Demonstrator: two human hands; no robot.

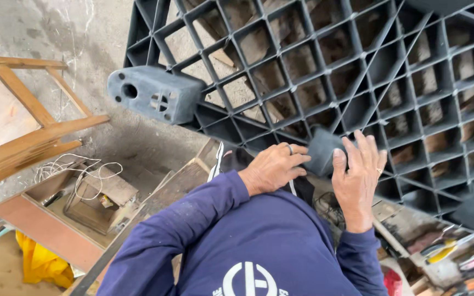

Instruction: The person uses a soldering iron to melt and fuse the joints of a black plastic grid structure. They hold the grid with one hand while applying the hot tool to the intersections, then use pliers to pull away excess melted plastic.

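We have both hands on a dark grey block-shaped foot (pixel 322 151) at the near edge of a black plastic grid pallet (pixel 357 71) tipped up in front of us. Our left hand (pixel 272 167) curls its fingers round the left side of the foot in a closed grip, and our right hand (pixel 357 175) lies flat and open against its right side, pressing rather than clasping. Judging by how things lie, the foot is seated against the ribs but not let go; a matching grey foot (pixel 154 94) already stands out at the far left corner, and another shows at the right edge (partly cut off). No packages, labels or signs are visible; only a yellow bag (pixel 39 263) lies at near left, beside a wooden frame (pixel 28 126).
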